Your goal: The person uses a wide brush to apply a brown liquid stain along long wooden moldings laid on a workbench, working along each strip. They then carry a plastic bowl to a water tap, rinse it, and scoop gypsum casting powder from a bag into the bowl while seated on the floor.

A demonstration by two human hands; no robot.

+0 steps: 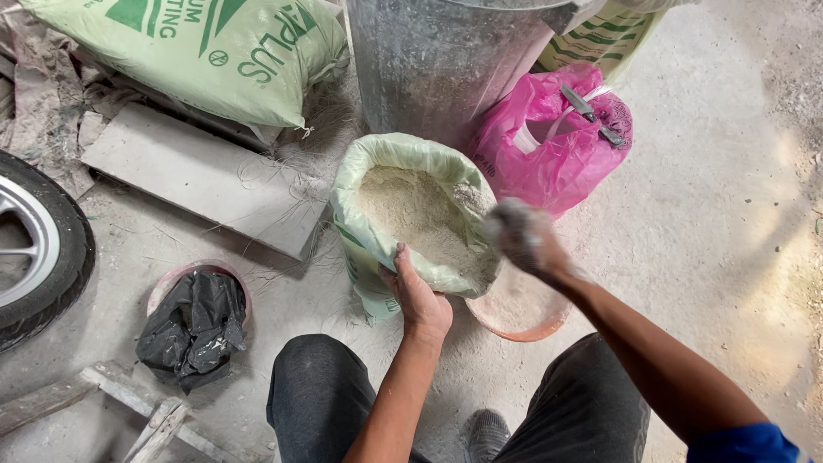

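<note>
A person is crouching on a dusty concrete floor (703, 214), seen from above, with both knees in dark trousers showing at the bottom edge. The left hand (417, 296) is gripping the rolled-down near rim of an open pale green sack (377, 163), fingers curled over the edge and clamped on it. The sack is standing upright in the middle of the view and is holding a mound of pale beige powder (411, 214). The right hand (525, 236) is hovering over the sack's right edge, coated in powder and blurred with motion; I cannot tell whether its fingers are apart or together. Directly under it, touching the sack's lower right side, an orange bowl (519, 313) is sitting on the floor with some of the same powder in it.

Behind the sack a large grey metal bin (437, 60) is standing, and just to its right a pink plastic bag (557, 146) is lying open with a small dark tool on top. A full green sack (189, 51) is lying at the upper left above a flat grey slab (206, 176). A tyre (43, 249) is showing at the left edge, and near it a pink bowl holding a crumpled black plastic bag (193, 330).
</note>
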